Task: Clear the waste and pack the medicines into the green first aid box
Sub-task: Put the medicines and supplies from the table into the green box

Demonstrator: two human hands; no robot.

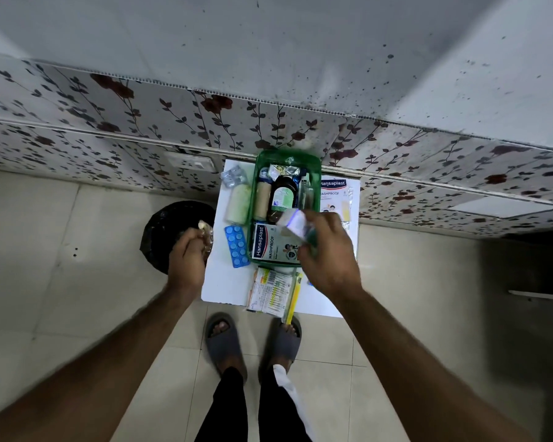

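Note:
The green first aid box [256, 161] sits open on a small white table [224, 282]. Inside it are a dark bottle [283, 194], a beige bandage roll [262, 199] and a Hansaplast pack [267, 242]. My right hand [328, 250] hovers over the box's near right corner, shut on a small white packet [292, 223], blurred by motion. My left hand [187, 255] is over the black bin [163, 224] left of the table, shut on a crumpled clear wrapper [205, 231].
On the table lie a blue blister strip [236, 245], a pale green roll [239, 204], a silver blister [233, 177], a second Hansaplast pack [334, 196] and sachets [272, 291] at the near edge. The wall stands just behind; my sandalled feet [225, 342] are below.

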